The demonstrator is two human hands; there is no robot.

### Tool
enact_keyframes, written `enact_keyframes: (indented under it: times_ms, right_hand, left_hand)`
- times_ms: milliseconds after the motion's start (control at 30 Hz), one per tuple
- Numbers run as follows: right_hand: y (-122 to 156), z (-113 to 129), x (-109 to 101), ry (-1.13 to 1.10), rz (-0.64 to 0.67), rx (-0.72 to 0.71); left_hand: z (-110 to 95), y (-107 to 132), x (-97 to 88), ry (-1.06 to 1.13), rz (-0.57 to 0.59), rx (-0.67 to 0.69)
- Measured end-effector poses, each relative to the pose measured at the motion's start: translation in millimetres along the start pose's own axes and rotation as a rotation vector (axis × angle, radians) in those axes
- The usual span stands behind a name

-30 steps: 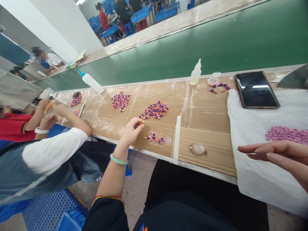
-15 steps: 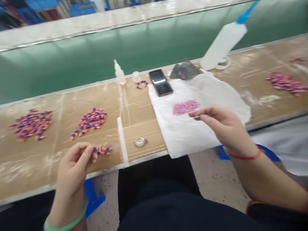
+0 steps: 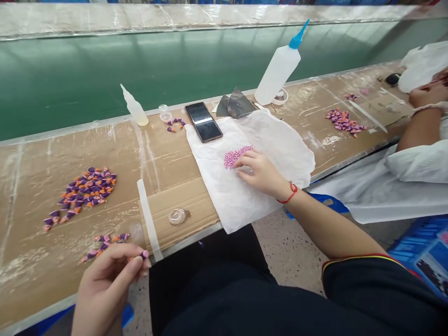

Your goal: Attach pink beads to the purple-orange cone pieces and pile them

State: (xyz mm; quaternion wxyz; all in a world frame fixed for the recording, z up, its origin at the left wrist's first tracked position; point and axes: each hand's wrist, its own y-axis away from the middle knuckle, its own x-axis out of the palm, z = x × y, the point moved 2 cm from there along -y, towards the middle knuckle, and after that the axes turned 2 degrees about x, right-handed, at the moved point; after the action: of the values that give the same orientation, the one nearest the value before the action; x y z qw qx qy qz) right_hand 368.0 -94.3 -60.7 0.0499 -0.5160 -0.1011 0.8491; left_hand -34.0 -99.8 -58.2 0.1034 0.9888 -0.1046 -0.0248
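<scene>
Between the thumb and index finger of my left hand [image 3: 112, 280] is a small cone-shaped piece [image 3: 144, 254], purple with a round pink end. Several similar purple, pink and orange pieces [image 3: 105, 240] lie on the cardboard just beyond that hand. My right hand [image 3: 261, 172] is at the near edge of a pile of tiny pink beads [image 3: 233, 157], thumb and index fingertips slightly apart. The beads rest on a white cloth [image 3: 238, 210]. Whether a bead touches those fingertips is too small to tell. A small clear round dish [image 3: 177, 216] sits between my hands.
Left lies a bigger pile of purple-orange pieces [image 3: 89, 186]. Along the back are a small dropper bottle [image 3: 135, 107], a phone [image 3: 203, 122] and a large blue-tipped bottle [image 3: 278, 74]. Another pile [image 3: 345, 122] lies to the right, near another person's hands [image 3: 430, 93].
My view has swung to the right, bringing another person's arms into sight. My right hand has lowered to the bead pile. The piece in my left hand now shows, apart from the small group.
</scene>
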Motion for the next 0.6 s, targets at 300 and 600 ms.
enact_keyframes:
  times_ms: [300,600]
  right_hand:
    - [-2.4,6.7,0.5,0.003,0.062,-0.029]
    - [-1.8,2.4,-4.3,0.006,0.093,-0.002]
  left_hand:
    - [-7.0,1.8,32.8,0.080,0.035,0.081]
    - [-4.0,0.9,33.6,0.088,0.062,0.058]
